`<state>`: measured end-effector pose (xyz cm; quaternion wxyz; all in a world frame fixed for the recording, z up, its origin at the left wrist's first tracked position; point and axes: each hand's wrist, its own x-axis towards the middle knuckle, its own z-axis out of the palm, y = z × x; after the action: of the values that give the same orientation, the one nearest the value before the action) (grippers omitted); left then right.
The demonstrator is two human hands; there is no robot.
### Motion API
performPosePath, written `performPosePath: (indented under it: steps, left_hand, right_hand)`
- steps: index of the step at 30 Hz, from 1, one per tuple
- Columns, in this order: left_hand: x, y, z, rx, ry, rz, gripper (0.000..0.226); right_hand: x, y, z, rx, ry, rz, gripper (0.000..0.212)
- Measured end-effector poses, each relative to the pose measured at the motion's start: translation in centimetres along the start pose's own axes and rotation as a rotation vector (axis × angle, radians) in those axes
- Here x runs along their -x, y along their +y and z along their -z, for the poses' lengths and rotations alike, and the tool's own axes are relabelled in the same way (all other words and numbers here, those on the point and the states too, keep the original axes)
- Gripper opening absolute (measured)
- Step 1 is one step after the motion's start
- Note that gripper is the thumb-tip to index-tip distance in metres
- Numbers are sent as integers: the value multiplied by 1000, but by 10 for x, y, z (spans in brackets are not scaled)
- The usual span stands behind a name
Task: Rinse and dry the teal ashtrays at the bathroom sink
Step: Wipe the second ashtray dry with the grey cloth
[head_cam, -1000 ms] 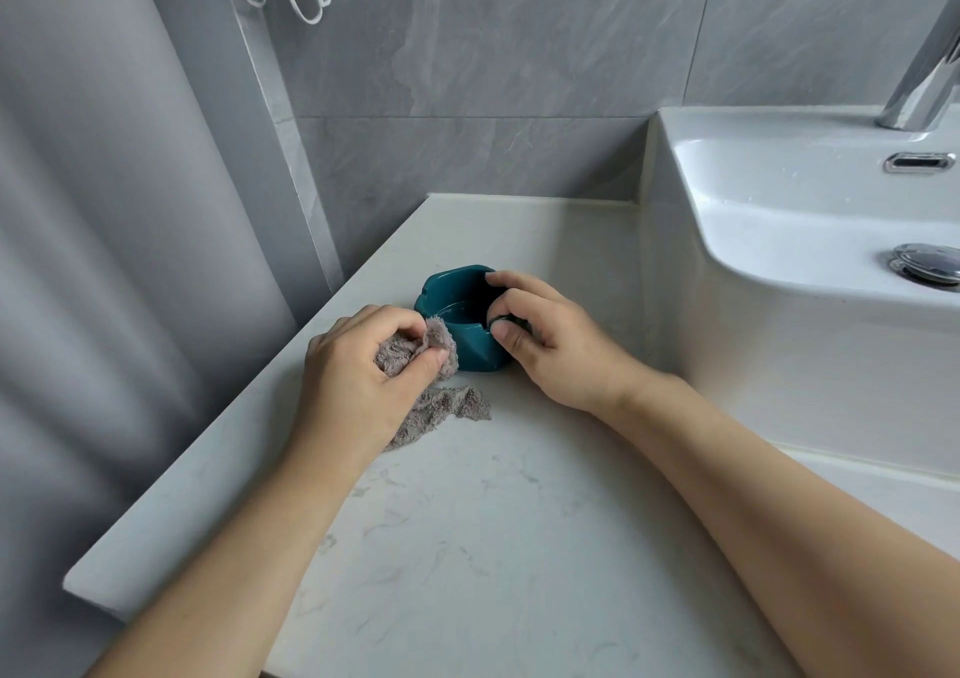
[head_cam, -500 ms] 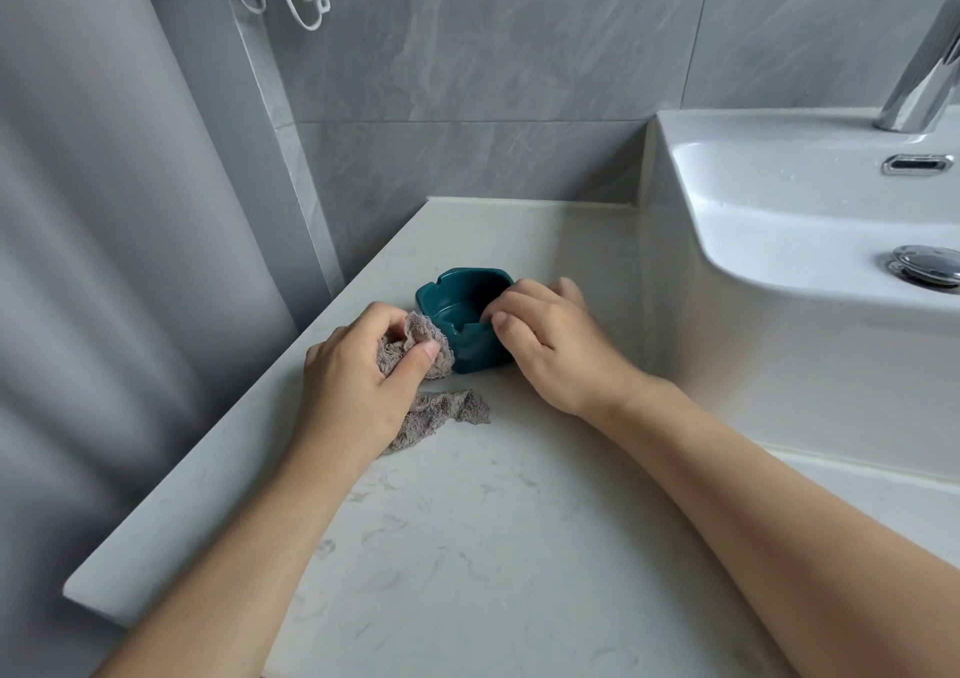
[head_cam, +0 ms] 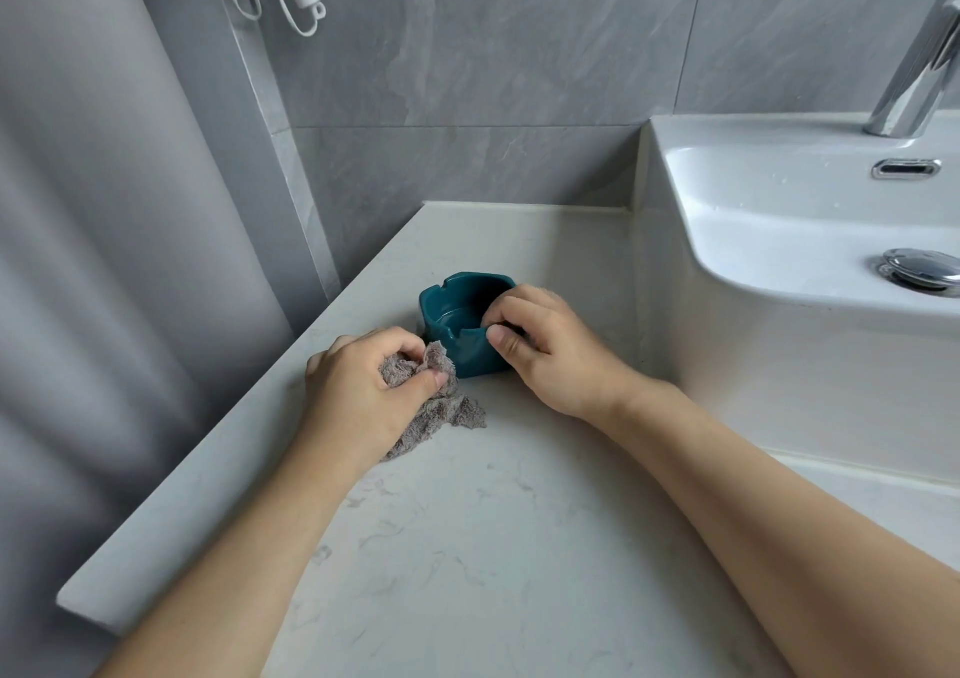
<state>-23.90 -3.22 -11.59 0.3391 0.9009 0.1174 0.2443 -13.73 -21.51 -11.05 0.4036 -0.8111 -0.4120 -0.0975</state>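
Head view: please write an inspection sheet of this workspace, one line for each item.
Surface: pale marbled counter, beside the white sink.
Job's things: one teal ashtray stands upright on the counter; grey cloth lies against it.
Clutter: nothing seen.
Hands: left hand grips the cloth; right hand holds the ashtray's rim and side.
Cables: white cord hangs on the wall, clear of the work.
Surroundings: grey tiled wall, grey curtain, chrome tap; drain plug in the sink.
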Motion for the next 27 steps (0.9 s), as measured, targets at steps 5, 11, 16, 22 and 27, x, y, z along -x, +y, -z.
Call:
performPosePath:
  steps: [5, 11, 16, 22, 27]
  left_hand:
    - [1, 3, 1, -41, 57, -70, 16]
    - [1, 4, 6, 123, 141, -199, 23]
    - [1, 4, 7, 163, 107, -181, 22]
    - [2, 7, 7, 110, 67, -163, 21]
    - [4, 8, 2, 31, 88, -119, 17]
  right_hand:
    - [-2, 0, 1, 52, 15, -26, 26]
    - [0, -4, -8, 113, 46, -26, 29]
    - [0, -8, -12, -40, 14, 37, 29]
    - [1, -4, -8, 72, -12, 17, 52]
    - [4, -5, 6, -140, -102, -123, 36]
